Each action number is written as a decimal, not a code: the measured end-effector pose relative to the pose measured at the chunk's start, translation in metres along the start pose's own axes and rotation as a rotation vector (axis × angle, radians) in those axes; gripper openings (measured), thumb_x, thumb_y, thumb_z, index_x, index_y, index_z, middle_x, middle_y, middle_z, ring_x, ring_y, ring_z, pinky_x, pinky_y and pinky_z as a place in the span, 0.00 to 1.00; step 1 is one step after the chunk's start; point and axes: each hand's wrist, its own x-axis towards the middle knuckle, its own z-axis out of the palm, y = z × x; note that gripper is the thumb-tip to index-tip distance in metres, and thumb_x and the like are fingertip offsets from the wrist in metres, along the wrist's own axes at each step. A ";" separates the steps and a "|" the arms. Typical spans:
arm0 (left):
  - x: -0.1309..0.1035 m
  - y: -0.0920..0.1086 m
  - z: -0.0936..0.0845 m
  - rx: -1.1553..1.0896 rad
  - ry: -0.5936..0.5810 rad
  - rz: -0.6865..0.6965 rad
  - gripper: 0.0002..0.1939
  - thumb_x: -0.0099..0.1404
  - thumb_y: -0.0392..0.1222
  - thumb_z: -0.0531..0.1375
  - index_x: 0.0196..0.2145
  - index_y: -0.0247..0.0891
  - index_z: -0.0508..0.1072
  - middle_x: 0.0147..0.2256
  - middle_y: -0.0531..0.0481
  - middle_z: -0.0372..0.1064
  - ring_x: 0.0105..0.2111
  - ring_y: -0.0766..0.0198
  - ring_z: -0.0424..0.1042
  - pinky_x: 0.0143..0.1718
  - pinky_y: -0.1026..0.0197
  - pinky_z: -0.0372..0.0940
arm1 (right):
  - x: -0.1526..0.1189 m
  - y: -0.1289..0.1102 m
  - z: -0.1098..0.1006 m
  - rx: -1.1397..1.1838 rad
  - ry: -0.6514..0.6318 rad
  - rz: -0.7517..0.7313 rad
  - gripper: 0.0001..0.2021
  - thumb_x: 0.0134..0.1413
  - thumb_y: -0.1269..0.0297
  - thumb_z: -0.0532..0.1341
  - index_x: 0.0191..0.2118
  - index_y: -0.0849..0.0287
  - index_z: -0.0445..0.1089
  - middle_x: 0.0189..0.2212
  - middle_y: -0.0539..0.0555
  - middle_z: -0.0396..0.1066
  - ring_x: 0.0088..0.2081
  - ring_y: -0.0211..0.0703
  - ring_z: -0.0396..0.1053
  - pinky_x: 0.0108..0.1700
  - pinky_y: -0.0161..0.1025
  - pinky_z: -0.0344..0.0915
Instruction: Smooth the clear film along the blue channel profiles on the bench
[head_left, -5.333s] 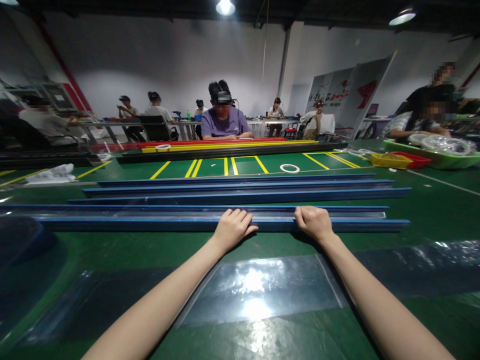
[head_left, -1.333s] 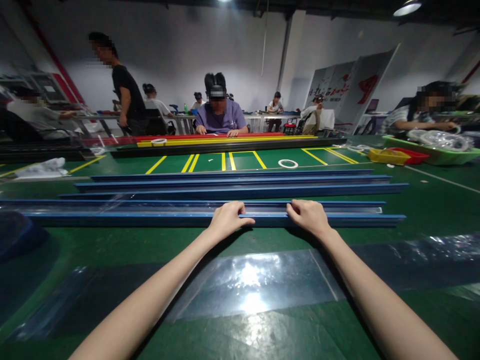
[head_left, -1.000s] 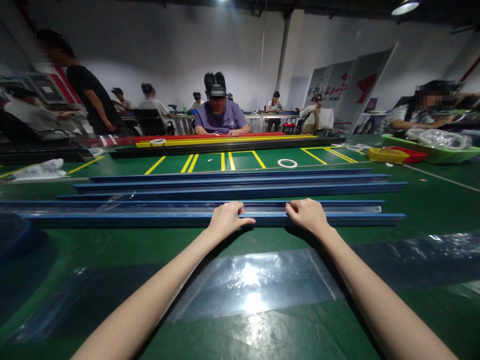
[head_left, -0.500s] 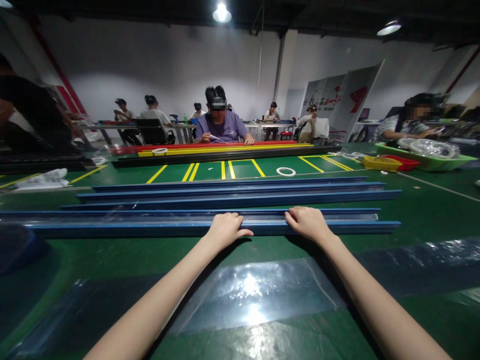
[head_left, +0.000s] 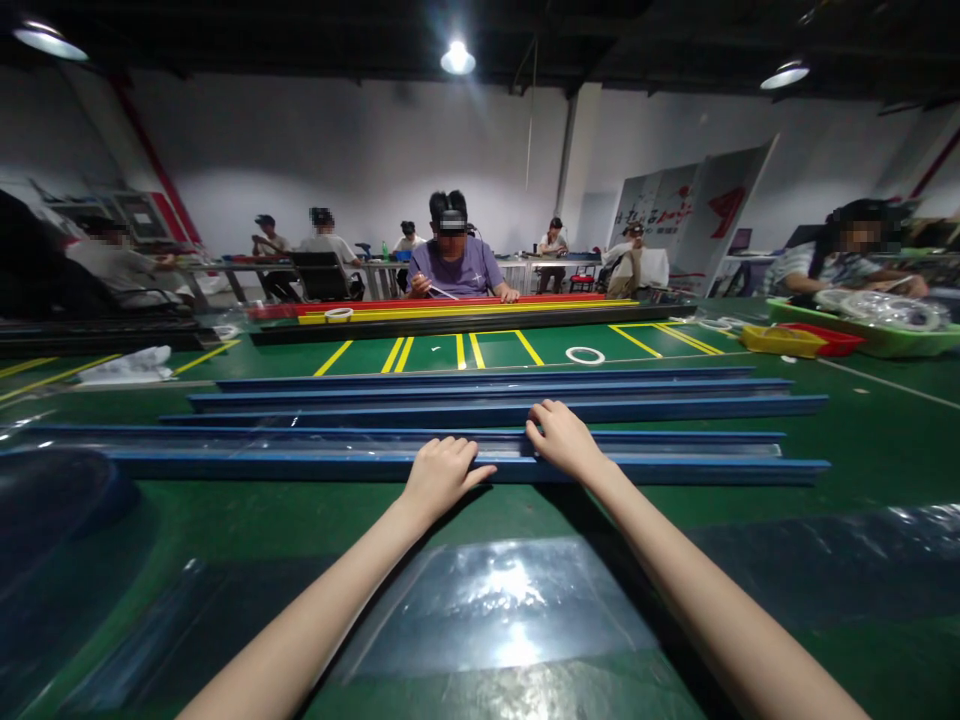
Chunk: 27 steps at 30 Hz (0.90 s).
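Blue, long and open along its top, the near channel (head_left: 300,466) lies across the middle of the frame, running from the left side toward the right on the green table (head_left: 262,510). At the centre, the left hand (head_left: 442,475) lies over it, partly spread: the fingers sit side by side, and the thumb stands out to the right along the front wall. Just beside it, the right hand (head_left: 561,435) is over the same channel, higher in the frame, with its fingers curled; I cannot tell whether it pinches anything.

Behind the near channel lie more blue channels (head_left: 420,402), roughly parallel to it. Clear plastic film (head_left: 495,600) lies flat at the lower centre between the forearms, shining with reflected light. At the left edge is a dark blue rounded object (head_left: 60,500), blurred.

Farther back, a white ring (head_left: 585,355) lies on the table, right of centre. Red, yellow and black strips (head_left: 450,314) stretch across in front of a person in a purple shirt (head_left: 457,265), who holds a thin white item. At the right are a yellow tray (head_left: 784,341), a red tray (head_left: 829,341) and a green basin (head_left: 900,343) holding plastic-wrapped rings (head_left: 892,308).
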 end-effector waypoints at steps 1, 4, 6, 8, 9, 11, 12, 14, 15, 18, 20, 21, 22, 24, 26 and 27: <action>-0.002 -0.001 0.002 0.007 0.029 0.000 0.19 0.61 0.55 0.49 0.26 0.37 0.65 0.26 0.50 0.68 0.28 0.63 0.66 0.28 0.62 0.53 | 0.002 -0.004 0.002 0.021 -0.020 0.014 0.13 0.55 0.64 0.46 0.34 0.61 0.66 0.33 0.57 0.69 0.39 0.42 0.64 0.39 0.33 0.54; -0.006 -0.002 0.007 0.025 0.095 0.006 0.19 0.61 0.55 0.49 0.26 0.37 0.65 0.25 0.50 0.67 0.27 0.63 0.65 0.28 0.61 0.52 | 0.005 -0.013 0.008 0.086 -0.086 0.047 0.17 0.57 0.61 0.43 0.32 0.60 0.67 0.33 0.56 0.70 0.36 0.41 0.66 0.35 0.33 0.54; -0.007 -0.001 0.011 0.036 0.126 0.011 0.18 0.62 0.54 0.49 0.26 0.37 0.65 0.25 0.50 0.67 0.27 0.63 0.65 0.28 0.61 0.52 | 0.003 -0.015 0.011 0.116 -0.133 0.046 0.19 0.58 0.59 0.42 0.31 0.59 0.67 0.32 0.56 0.71 0.34 0.41 0.66 0.32 0.33 0.53; -0.008 0.000 0.013 0.047 0.149 0.010 0.18 0.62 0.54 0.49 0.26 0.37 0.66 0.25 0.50 0.66 0.27 0.63 0.64 0.28 0.61 0.52 | 0.001 -0.014 0.012 0.135 -0.155 0.032 0.20 0.58 0.58 0.41 0.30 0.58 0.67 0.31 0.55 0.71 0.33 0.40 0.67 0.31 0.33 0.53; -0.008 0.001 0.013 0.049 0.155 0.009 0.18 0.62 0.54 0.48 0.26 0.37 0.66 0.25 0.50 0.66 0.27 0.62 0.64 0.28 0.60 0.51 | 0.000 -0.013 0.012 0.143 -0.154 0.021 0.20 0.58 0.58 0.41 0.30 0.58 0.67 0.31 0.55 0.71 0.33 0.40 0.67 0.31 0.33 0.52; -0.008 0.002 0.014 0.048 0.159 0.008 0.18 0.62 0.53 0.48 0.27 0.37 0.66 0.25 0.50 0.66 0.28 0.62 0.64 0.29 0.60 0.51 | -0.001 -0.010 0.011 0.156 -0.142 -0.007 0.20 0.59 0.58 0.41 0.30 0.58 0.68 0.31 0.55 0.71 0.33 0.40 0.67 0.32 0.33 0.52; -0.008 0.002 0.014 0.044 0.159 0.007 0.18 0.62 0.53 0.48 0.28 0.37 0.66 0.25 0.50 0.66 0.28 0.62 0.64 0.29 0.60 0.52 | -0.001 -0.009 0.010 0.163 -0.141 -0.025 0.20 0.59 0.58 0.41 0.30 0.59 0.68 0.30 0.55 0.71 0.33 0.40 0.67 0.33 0.33 0.52; -0.009 0.002 0.014 0.033 0.165 0.005 0.18 0.62 0.53 0.48 0.30 0.37 0.67 0.26 0.50 0.66 0.29 0.62 0.64 0.30 0.60 0.52 | -0.001 -0.007 0.009 0.172 -0.149 -0.054 0.20 0.59 0.58 0.42 0.30 0.59 0.68 0.30 0.55 0.72 0.33 0.40 0.67 0.33 0.33 0.53; -0.009 0.002 0.014 0.029 0.170 0.004 0.18 0.62 0.53 0.48 0.31 0.36 0.67 0.26 0.49 0.66 0.29 0.62 0.64 0.30 0.60 0.52 | -0.001 -0.007 0.008 0.172 -0.153 -0.062 0.20 0.59 0.58 0.42 0.30 0.59 0.69 0.30 0.55 0.72 0.34 0.40 0.67 0.33 0.32 0.53; -0.009 0.001 0.013 0.020 0.177 0.009 0.18 0.62 0.53 0.48 0.32 0.36 0.67 0.27 0.49 0.66 0.30 0.62 0.64 0.32 0.59 0.53 | -0.001 -0.006 0.008 0.157 -0.155 -0.066 0.21 0.58 0.58 0.42 0.30 0.59 0.69 0.30 0.55 0.72 0.34 0.40 0.68 0.33 0.33 0.53; -0.009 0.001 0.013 0.020 0.170 0.009 0.18 0.62 0.54 0.48 0.33 0.36 0.67 0.28 0.48 0.67 0.31 0.61 0.64 0.32 0.59 0.53 | -0.001 -0.004 0.008 0.150 -0.154 -0.061 0.22 0.58 0.57 0.41 0.29 0.59 0.69 0.31 0.55 0.72 0.34 0.41 0.68 0.32 0.33 0.52; -0.009 0.001 0.013 0.021 0.164 0.007 0.19 0.62 0.54 0.48 0.33 0.36 0.67 0.28 0.48 0.67 0.31 0.61 0.64 0.32 0.59 0.53 | -0.001 -0.003 0.008 0.150 -0.156 -0.060 0.22 0.58 0.57 0.41 0.29 0.59 0.69 0.30 0.56 0.72 0.34 0.41 0.68 0.32 0.33 0.52; -0.009 0.001 0.013 0.024 0.158 0.004 0.19 0.62 0.54 0.48 0.33 0.36 0.68 0.28 0.48 0.67 0.31 0.60 0.64 0.33 0.59 0.53 | -0.001 -0.002 0.007 0.149 -0.160 -0.059 0.22 0.58 0.57 0.41 0.29 0.59 0.69 0.30 0.56 0.72 0.33 0.41 0.68 0.31 0.33 0.52; -0.008 0.001 0.012 0.031 0.147 0.003 0.20 0.62 0.55 0.48 0.34 0.36 0.68 0.29 0.48 0.67 0.32 0.60 0.64 0.33 0.58 0.54 | -0.002 0.001 0.006 0.150 -0.166 -0.059 0.23 0.58 0.57 0.41 0.28 0.59 0.69 0.29 0.55 0.72 0.32 0.41 0.68 0.31 0.33 0.52; -0.008 0.001 0.012 0.034 0.139 0.009 0.20 0.62 0.55 0.48 0.35 0.35 0.68 0.30 0.47 0.67 0.33 0.59 0.64 0.34 0.58 0.54 | -0.002 0.005 0.005 0.155 -0.164 -0.065 0.23 0.58 0.57 0.41 0.27 0.59 0.69 0.28 0.55 0.72 0.30 0.40 0.68 0.30 0.34 0.51; -0.008 0.002 0.011 0.033 0.138 0.013 0.20 0.62 0.55 0.48 0.35 0.35 0.68 0.30 0.47 0.68 0.33 0.59 0.64 0.34 0.58 0.54 | -0.003 0.007 0.005 0.160 -0.161 -0.068 0.23 0.58 0.57 0.41 0.26 0.59 0.69 0.27 0.55 0.72 0.30 0.40 0.67 0.30 0.34 0.51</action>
